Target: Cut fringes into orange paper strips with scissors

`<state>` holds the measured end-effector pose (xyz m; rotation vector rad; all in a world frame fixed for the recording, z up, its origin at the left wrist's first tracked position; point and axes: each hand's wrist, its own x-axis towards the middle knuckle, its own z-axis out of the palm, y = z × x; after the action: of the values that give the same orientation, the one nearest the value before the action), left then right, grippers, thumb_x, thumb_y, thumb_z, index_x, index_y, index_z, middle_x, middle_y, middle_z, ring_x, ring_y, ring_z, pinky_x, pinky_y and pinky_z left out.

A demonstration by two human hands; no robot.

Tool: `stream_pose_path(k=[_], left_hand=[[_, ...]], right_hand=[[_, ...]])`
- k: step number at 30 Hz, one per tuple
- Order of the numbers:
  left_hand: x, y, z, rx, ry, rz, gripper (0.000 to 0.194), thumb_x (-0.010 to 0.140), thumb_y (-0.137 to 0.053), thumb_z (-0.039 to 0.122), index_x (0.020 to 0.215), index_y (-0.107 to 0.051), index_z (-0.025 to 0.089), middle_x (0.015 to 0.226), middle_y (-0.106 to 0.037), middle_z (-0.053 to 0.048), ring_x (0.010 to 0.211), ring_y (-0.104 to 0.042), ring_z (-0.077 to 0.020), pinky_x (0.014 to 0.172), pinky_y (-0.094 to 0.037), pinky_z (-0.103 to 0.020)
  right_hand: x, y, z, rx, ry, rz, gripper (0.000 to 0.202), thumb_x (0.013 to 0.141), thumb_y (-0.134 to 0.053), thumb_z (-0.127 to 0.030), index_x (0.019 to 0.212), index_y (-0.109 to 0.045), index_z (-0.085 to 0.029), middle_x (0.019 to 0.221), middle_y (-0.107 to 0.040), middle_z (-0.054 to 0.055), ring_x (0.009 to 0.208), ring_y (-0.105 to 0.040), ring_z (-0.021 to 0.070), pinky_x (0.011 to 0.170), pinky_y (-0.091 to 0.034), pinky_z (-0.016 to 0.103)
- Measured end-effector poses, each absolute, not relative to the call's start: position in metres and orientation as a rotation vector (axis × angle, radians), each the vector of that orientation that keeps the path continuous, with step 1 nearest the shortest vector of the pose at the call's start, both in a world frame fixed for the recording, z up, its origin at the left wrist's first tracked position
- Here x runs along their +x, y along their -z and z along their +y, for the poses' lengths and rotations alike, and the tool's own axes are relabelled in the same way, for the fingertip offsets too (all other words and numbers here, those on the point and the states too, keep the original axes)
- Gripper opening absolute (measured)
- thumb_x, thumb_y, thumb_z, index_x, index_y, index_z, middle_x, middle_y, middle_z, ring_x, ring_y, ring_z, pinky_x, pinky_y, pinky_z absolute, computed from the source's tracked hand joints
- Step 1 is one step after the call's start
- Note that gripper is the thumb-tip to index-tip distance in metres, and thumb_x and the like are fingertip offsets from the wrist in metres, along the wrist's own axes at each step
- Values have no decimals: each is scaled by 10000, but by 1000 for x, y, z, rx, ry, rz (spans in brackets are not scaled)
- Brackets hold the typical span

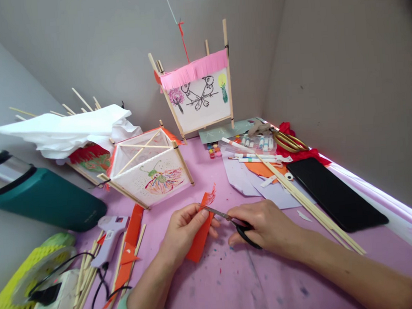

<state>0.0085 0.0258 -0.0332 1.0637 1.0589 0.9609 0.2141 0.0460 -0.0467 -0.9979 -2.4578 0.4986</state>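
Observation:
My left hand [189,228] pinches a strip of red-orange paper [199,243] between thumb and fingers, low over the pink-purple table cover. At its far end the strip is cut into a thin fringe [211,194]. A pair of black-handled scissors [244,229] is in my right hand [263,223], fingers wrapped round the handles. Their blades reach leftward across the strip, close to my left thumb. Just beyond my hands stands a paper lantern [158,176] on a stick frame, with a butterfly-like drawing on its front.
Another lantern [202,96] hangs behind. A teal bottle [54,198], a glue gun [109,236], and wooden sticks [81,288] lie left, with a black cord near my left forearm. On the right are a black phone [332,192], long sticks [300,195] and markers [255,159].

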Motion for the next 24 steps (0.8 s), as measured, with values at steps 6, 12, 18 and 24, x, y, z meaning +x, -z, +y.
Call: stream_pose_path(k=[6, 12, 18, 24], left_hand=[[7, 32, 25, 1040, -942, 1052, 213, 794, -621, 326, 752, -627, 118, 741, -718, -82, 565, -642, -142, 559, -473, -228], [7, 31, 26, 1067, -939, 1057, 201, 797, -616, 310, 769, -640, 112, 723, -718, -76, 560, -643, -144, 579, -482, -238], [8, 33, 24, 1080, -908, 1060, 199, 797, -618, 307, 790, -647, 110, 712, -713, -72, 546, -632, -134, 565, -480, -232], [9, 35, 24, 1106, -861, 989, 171, 809, -609, 294, 796, -644, 126, 714, -713, -52, 543, -642, -134, 576, -502, -242]], right_hand=[[215, 48, 46, -991, -523, -2447, 387, 801, -571, -556, 844, -655, -181, 616, -598, -1, 539, -514, 121, 522, -317, 215], [214, 48, 47, -1009, -503, -2455, 392, 759, -625, -554, 888, -640, -184, 641, -586, -14, 557, -503, 119, 534, -310, 220], [214, 47, 45, -1031, -554, -2456, 360, 710, -688, -525, 843, -613, -198, 635, -560, -34, 541, -459, 110, 525, -291, 218], [211, 47, 43, -1033, -600, -2433, 392, 691, -695, -544, 845, -593, -198, 647, -537, -39, 552, -448, 108, 533, -290, 216]])
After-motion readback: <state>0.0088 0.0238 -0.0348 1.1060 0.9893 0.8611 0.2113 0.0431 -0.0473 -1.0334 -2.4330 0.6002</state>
